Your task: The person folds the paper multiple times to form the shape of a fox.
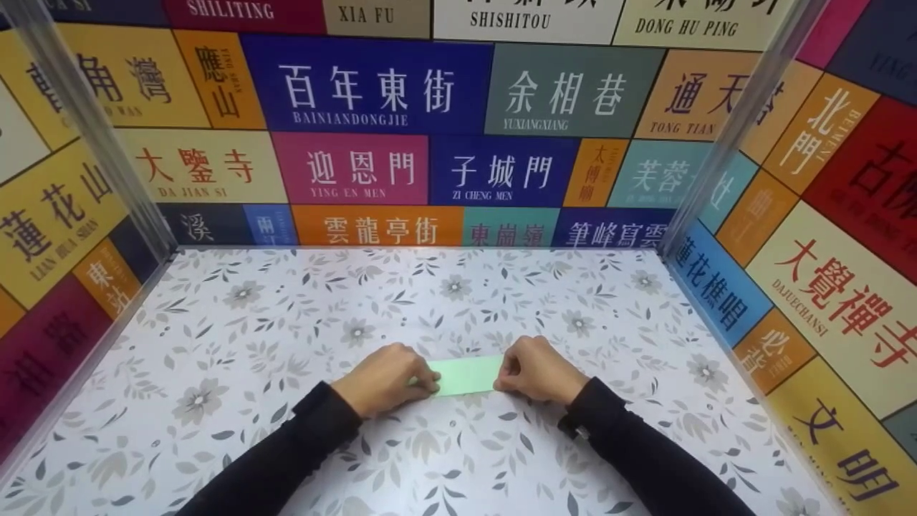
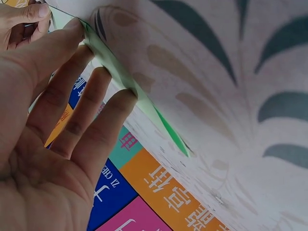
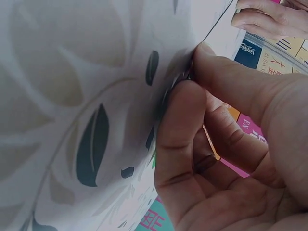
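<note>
A pale green strip of paper (image 1: 469,376) lies flat across the floral tabletop between two bare hands. My left hand (image 1: 390,380) holds its left end; in the left wrist view the thumb and fingertips sit along the edge of the green paper (image 2: 113,65), whose far end shows a folded, brighter green layer. At the right end, my right hand (image 1: 541,369) pinches the paper near its lower corner between thumb and curled index finger. The right wrist view has this hand (image 3: 231,125) close up, with most of the strip hidden behind the fingers.
The white tabletop (image 1: 458,308) has a grey leaf and flower print. Colourful panels with Chinese lettering (image 1: 365,86) form walls at the back and both sides, with clear corner strips (image 1: 723,143) where they join. Black sleeves (image 1: 286,444) cover both forearms.
</note>
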Demonstrator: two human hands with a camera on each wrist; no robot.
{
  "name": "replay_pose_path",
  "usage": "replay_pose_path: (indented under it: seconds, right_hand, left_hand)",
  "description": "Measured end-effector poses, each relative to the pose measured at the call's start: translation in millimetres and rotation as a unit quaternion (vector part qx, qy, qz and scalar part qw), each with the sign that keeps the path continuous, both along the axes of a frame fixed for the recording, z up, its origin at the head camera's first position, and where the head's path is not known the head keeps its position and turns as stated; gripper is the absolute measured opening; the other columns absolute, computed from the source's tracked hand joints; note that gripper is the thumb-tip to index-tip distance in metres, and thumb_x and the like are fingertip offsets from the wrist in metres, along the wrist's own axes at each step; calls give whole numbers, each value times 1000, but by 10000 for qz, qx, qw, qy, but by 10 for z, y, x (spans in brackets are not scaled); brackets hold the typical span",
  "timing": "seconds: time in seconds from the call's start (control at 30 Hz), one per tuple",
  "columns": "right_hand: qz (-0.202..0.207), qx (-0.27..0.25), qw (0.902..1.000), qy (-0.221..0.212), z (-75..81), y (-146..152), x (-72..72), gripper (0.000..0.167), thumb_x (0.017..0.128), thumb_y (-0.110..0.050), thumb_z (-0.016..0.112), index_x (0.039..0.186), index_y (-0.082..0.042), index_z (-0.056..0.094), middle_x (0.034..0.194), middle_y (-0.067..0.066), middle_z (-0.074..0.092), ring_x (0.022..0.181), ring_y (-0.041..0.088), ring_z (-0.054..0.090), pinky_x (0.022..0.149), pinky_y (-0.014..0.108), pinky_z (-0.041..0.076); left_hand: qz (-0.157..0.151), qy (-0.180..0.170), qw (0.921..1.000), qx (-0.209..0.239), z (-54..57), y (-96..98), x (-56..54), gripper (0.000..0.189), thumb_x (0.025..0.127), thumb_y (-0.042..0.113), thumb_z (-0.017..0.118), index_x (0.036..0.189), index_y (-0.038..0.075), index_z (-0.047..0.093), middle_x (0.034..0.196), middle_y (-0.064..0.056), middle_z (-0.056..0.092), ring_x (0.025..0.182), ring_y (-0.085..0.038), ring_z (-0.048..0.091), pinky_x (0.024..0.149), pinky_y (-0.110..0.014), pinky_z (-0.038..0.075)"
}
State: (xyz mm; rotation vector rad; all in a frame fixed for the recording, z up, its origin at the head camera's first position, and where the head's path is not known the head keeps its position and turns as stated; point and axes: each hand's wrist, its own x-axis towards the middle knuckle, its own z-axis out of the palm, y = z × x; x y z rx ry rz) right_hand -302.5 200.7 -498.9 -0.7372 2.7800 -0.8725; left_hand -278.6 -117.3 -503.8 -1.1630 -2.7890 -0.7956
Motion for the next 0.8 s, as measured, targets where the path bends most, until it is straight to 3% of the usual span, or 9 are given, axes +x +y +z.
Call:
replay_pose_path:
  seconds: [0.53, 0.8]
  right_hand:
    - [-124, 2, 9999, -65, 14, -14, 3, 21, 91, -6, 96, 77, -14, 83, 70, -9, 71, 58, 5, 56, 58, 21, 46]
    - [-219, -112, 9997, 9, 43, -9, -26, 10, 90, -7, 93, 83, -12, 88, 74, -4, 79, 61, 6, 59, 59, 21, 48]
  left_hand:
    - [-74, -40, 9998, -180, 52, 26, -11, 16, 94, 4, 94, 109, 11, 93, 112, -6, 91, 108, -26, 87, 102, -42, 71]
    - [-29, -37, 9998, -189, 36, 27, -10, 15, 94, 5, 95, 107, 11, 93, 112, -6, 91, 108, -27, 87, 102, -43, 71]
